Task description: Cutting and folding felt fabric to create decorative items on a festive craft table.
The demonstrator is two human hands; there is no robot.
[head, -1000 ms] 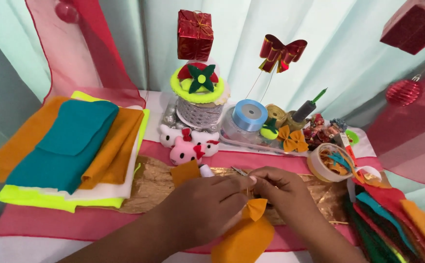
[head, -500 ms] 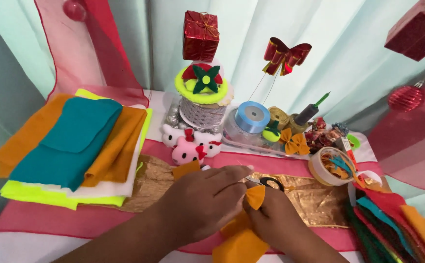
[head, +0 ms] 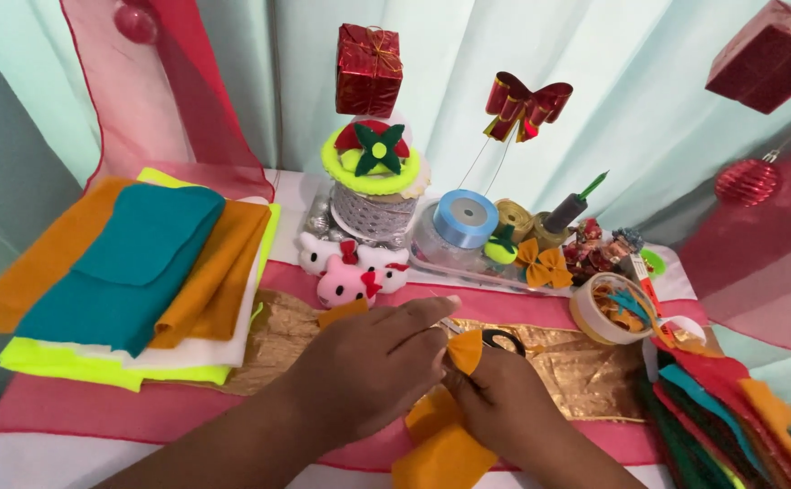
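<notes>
Felt stack (head: 133,272) fills the table's (head: 69,426) left edge, soft, folded. Center: your left hand (head: 373,362) and right hand (head: 504,407) meet, fingers (head: 431,312) pinching the orange felt piece (head: 463,349), w/ scissors (head: 502,340) just behind. Right edge crowded: tape roll (head: 608,308), felt strips (head: 739,407). Little open room.

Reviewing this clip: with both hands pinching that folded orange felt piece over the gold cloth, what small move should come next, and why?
Probably the right hand should take up the black-handled scissors lying on the gold cloth just beyond it. The left hand already pinches the small folded orange felt piece at its fingertips, and the right hand's grip is also on it, so the felt looks held for trimming.
</notes>
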